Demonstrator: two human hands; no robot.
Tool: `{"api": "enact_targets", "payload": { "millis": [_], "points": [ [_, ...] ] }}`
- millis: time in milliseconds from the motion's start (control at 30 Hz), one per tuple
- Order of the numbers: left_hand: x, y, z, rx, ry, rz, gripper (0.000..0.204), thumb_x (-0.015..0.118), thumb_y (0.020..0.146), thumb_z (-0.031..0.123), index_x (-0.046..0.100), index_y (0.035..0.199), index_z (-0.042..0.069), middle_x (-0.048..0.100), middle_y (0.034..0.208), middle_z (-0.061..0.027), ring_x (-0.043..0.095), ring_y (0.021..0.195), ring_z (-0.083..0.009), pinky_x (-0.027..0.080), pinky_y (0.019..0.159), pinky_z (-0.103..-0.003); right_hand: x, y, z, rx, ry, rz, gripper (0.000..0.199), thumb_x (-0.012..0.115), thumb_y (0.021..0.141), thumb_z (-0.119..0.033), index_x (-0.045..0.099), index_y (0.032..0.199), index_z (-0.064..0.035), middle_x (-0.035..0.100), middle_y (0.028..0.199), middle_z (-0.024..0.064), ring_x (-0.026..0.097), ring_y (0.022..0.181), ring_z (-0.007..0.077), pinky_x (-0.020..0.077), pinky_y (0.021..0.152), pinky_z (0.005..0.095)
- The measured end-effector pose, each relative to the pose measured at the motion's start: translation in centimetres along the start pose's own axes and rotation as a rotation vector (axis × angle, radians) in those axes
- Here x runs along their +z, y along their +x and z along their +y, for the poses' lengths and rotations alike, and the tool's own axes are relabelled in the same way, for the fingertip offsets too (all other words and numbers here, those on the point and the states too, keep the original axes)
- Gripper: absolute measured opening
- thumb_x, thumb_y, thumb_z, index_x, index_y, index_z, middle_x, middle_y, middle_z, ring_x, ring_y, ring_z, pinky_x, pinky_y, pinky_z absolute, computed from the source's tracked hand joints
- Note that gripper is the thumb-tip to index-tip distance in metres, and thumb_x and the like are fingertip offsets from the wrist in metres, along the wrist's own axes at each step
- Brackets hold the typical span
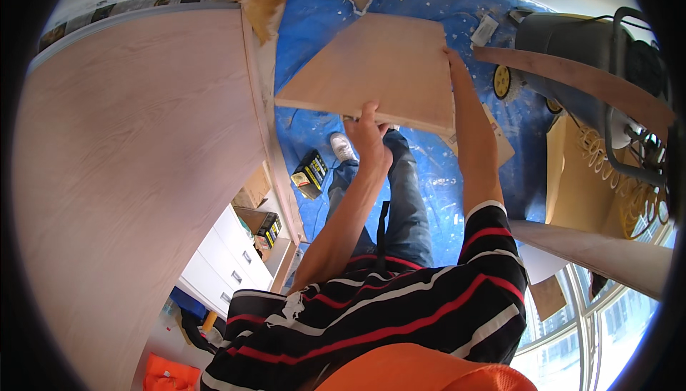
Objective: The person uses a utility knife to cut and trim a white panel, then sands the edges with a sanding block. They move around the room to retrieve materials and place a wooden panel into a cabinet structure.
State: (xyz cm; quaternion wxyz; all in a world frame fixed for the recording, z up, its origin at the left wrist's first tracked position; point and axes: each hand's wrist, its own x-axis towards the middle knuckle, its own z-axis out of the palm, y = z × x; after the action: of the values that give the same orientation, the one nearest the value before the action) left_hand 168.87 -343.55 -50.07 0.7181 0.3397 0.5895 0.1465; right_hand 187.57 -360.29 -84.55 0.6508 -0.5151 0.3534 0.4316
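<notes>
A flat, light-brown wooden board [379, 69] with angled sides is held up in front of me, above the floor. My left hand [367, 132] grips its near edge, thumb on top and fingers curled beneath. At the board's right edge, my right hand [451, 57] is closed round the side near the far corner; its fingers are mostly hidden behind the wood. Below the board, my legs and one white shoe [342, 147] show on a blue plastic sheet [443, 184].
A large wood-grain panel [143, 141] fills the left side. Beside my foot stands a black and yellow box [310, 174]. To the right are a wheeled machine [564, 41] with a coiled hose [599, 149], a long wooden strip [572, 71] and a window [593, 319]. White drawers [227, 259] stand lower left.
</notes>
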Motion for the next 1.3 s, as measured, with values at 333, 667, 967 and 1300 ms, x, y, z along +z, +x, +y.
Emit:
{"api": "enact_targets", "payload": {
  "millis": [333, 667, 967, 1300],
  "points": [
    [17.7, 2.1, -3.2, -0.033, -0.147, -0.267, 0.033, 0.072, 0.083, 0.021, 0.054, 0.106, 0.007, 0.058, 0.085, -0.0044, 0.059, 0.063, -0.0126, 0.056, 0.069, -0.033, -0.4, -11.2, -6.0, -0.575, 0.687, -0.01, 0.057, 0.051, 0.098, -0.057, 0.052, 0.133, -0.012, 0.061, 0.124, 0.0147, 0.06, 0.115, 0.0318, 0.0534, 0.088, 0.0474],
    [22.9, 5.3, 4.6, 0.011, 0.199, -0.625, 0.071, 0.068, 0.092, 0.049, 0.039, 0.133, -0.002, 0.051, 0.118, -0.0176, 0.066, 0.099, -0.031, 0.056, 0.089, -0.047, 6.1, -15.6, -19.4, -0.965, 0.062, 0.172, 0.076, 0.041, 0.1, -0.063, 0.038, 0.152, -0.0075, 0.037, 0.156, 0.0154, 0.035, 0.145, 0.03, 0.0424, 0.107, 0.0492],
    [-7.1, 10.5, -0.5, -0.018, 0.642, -0.449, 0.062, 0.064, 0.097, 0.046, 0.046, 0.134, 0.0, 0.057, 0.124, -0.0178, 0.069, 0.098, -0.0244, 0.054, 0.093, -0.036, 7.5, -6.9, -31.7, -0.764, -0.001, 0.206, 0.077, 0.043, 0.1, -0.063, 0.034, 0.156, -0.011, 0.035, 0.158, 0.0119, 0.035, 0.144, 0.0333, 0.0451, 0.106, 0.0527],
    [-36.8, 13.4, 4.2, 0.126, 0.703, 0.1, 0.043, 0.065, 0.098, 0.034, 0.053, 0.122, 0.001, 0.061, 0.111, -0.0129, 0.071, 0.081, -0.0208, 0.057, 0.072, -0.031, 11.8, -8.4, -29.5, -1.115, -0.398, 0.613, 0.068, 0.044, 0.104, -0.045, 0.037, 0.151, 0.0037, 0.037, 0.157, 0.0238, 0.037, 0.144, 0.037, 0.0288, 0.118, 0.0463]
  ]
}}
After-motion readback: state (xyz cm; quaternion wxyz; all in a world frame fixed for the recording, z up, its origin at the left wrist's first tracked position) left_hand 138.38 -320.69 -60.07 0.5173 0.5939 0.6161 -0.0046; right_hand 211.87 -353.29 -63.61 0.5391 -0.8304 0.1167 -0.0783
